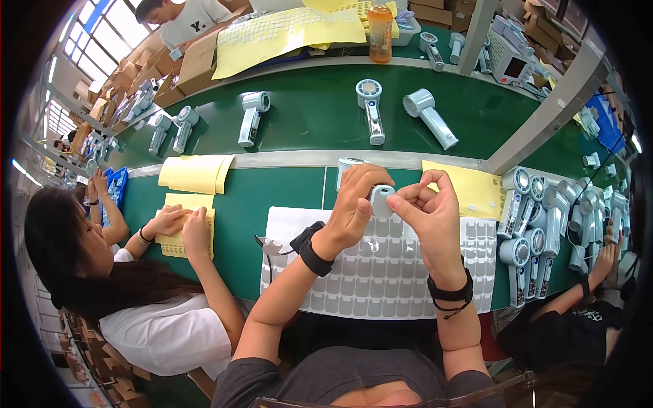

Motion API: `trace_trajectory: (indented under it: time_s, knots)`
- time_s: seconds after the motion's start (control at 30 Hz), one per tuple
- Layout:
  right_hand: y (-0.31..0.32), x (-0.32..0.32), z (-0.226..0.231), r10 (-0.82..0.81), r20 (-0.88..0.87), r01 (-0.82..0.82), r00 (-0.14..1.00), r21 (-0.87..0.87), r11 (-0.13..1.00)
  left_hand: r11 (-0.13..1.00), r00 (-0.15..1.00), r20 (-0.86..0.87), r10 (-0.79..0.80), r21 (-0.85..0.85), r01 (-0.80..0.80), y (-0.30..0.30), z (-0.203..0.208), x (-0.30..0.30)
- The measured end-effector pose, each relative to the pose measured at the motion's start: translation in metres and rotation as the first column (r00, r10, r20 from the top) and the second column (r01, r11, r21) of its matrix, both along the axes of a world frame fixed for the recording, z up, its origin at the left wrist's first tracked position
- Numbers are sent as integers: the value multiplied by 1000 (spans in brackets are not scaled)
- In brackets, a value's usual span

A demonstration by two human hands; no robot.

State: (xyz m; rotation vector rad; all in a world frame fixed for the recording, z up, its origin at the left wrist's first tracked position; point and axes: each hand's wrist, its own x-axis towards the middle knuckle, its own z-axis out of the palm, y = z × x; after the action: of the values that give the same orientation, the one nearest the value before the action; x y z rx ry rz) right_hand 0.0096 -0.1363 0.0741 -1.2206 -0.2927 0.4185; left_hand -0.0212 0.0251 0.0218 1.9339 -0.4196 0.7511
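The left hand (pixel 355 204) clamps around a pale grey plastic handheld fan (pixel 378 198), raised above the white sheet of grey rectangular stickers (pixel 381 268) on the green table (pixel 238 211). The right hand (pixel 425 207) pinches its fingertips at the fan's end (whether on a sticker cannot be told).

L hand (pixel 355 204) wraps round a small light-grey handheld fan (pixel 379 198), holding it above a white sticker sheet (pixel 381 272) on the green bench (pixel 272 204). R hand (pixel 428 207) w/ fingertips pinched at the fan's handle end. Both wrists w/ black bands. More grey fans (pixel 537 231) packed in a group at right, three others (pixel 371 109) lying apart on the green belt beyond. Co-worker at left w/ both hands on a yellow sheet (pixel 187 224). Orange bottle (pixel 380 30) upright at far side.
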Motion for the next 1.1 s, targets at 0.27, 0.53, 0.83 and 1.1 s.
trace_trajectory:
  time_s: [0.27,0.53,0.83,1.1]
  knots:
    - [0,0,0,9,-21,-8,1000,23,1000,1000,1000,-12,-8,-10,7,-1,0,0]
    - [1,-2,0,-34,38,35,999,-28,999,1000,1000,6,-10,22,10,-1,-1,2]
    - [5,-7,1,-99,179,118,979,-95,989,1000,1000,1,-3,19,3,-2,-1,0]
    - [11,-16,1,-174,293,228,940,-163,960,999,1000,-8,-12,35,13,0,2,-1]
